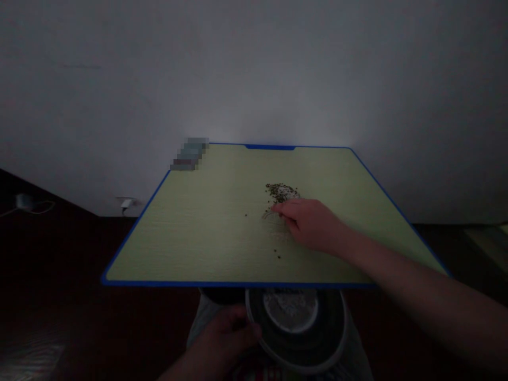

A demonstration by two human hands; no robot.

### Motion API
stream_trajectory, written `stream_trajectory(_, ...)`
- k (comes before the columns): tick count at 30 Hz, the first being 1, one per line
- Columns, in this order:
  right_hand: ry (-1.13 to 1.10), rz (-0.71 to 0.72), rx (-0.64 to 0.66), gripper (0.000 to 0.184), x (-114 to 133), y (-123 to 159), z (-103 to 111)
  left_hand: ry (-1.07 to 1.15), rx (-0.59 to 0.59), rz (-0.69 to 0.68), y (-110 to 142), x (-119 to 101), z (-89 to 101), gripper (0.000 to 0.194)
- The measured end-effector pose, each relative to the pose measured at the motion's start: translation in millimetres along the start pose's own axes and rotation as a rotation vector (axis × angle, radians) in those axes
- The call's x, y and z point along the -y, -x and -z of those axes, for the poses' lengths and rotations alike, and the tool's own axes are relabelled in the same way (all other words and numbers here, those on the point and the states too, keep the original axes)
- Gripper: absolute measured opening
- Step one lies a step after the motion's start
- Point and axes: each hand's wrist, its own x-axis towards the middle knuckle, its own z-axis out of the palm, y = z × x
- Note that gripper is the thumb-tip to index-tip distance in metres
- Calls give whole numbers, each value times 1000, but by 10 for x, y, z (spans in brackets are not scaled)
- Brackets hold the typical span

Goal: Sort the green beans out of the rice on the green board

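Note:
A small pile of dark and pale bean-like grains [282,192] lies on the yellow-green tabletop [190,233]. My right hand [311,222] is at its near edge, fingers pinched together and pointing left; whatever they hold, if anything, is hidden. By the fingertips shows a thin, pale, curved shape [270,214] that I cannot identify. Below the table's near edge, over my lap, is a round bowl [256,312] with a pale rim and a lighter round middle. My left hand [226,338] grips its left rim, thumb over the edge.
A few stray dark grains [279,257] are scattered nearer the table's front. A blurred-out flat object [190,154] lies at the far left corner. The blue-edged table stands against a grey wall [254,69]. A white plug [127,203] is in the wall at left.

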Motion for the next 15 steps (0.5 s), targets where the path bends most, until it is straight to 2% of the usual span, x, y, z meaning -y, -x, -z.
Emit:
stream_trajectory(5,-6,139,44,42,63,-128,-42,-32,-20,21,-5,9,15,25)
stream_trajectory(9,-39,219,81,43,70,-92,-9,-10,-9,18,1,18,16,25)
stream_trajectory(15,-30,198,103,42,27,103,86,-19,31,22,23,-80,-78,24)
